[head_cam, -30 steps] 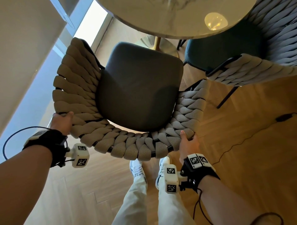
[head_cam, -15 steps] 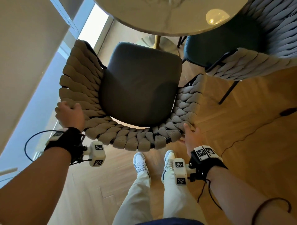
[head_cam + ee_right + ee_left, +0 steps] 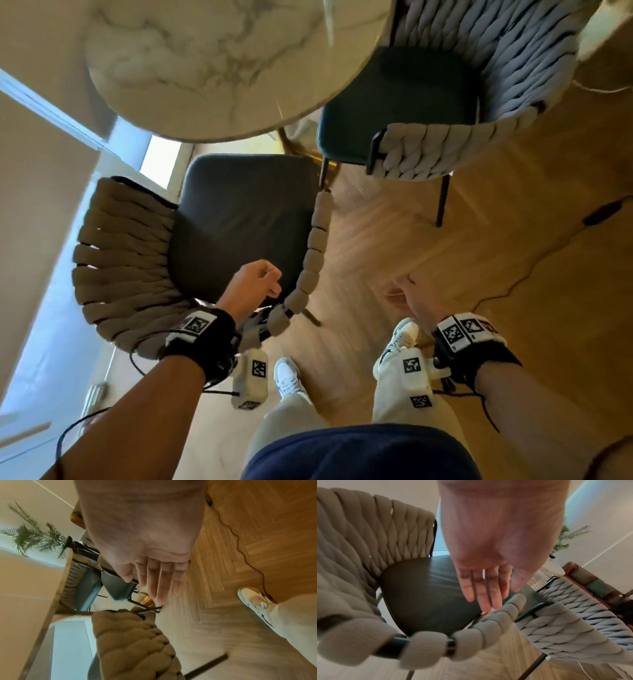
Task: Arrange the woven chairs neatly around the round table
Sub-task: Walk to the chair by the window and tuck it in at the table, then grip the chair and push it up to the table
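Observation:
The beige woven chair [image 3: 123,260] with a dark seat [image 3: 239,226] stands at the near edge of the round marble table [image 3: 205,68]. A grey woven chair [image 3: 445,147] with a teal seat stands to its right, partly under the table. My left hand [image 3: 257,284] hovers over the beige chair's seat and touches nothing. In the left wrist view the left hand [image 3: 482,588] has straight fingers above the seat [image 3: 423,595] and the woven rim [image 3: 426,646]. My right hand [image 3: 411,298] hangs free over the floor, right of the chair. The right wrist view shows the right hand [image 3: 159,582] empty.
A black cable [image 3: 513,281] with an adapter [image 3: 603,212] runs across the wooden floor at the right. My feet in white shoes [image 3: 287,377] stand just behind the beige chair. A wall and window lie to the left. A potted plant [image 3: 34,538] stands beyond the table.
Both hands have let go of the beige chair's woven back. The left hand moved over the seat, the right out over the floor. The view has swung right, showing more of the table.

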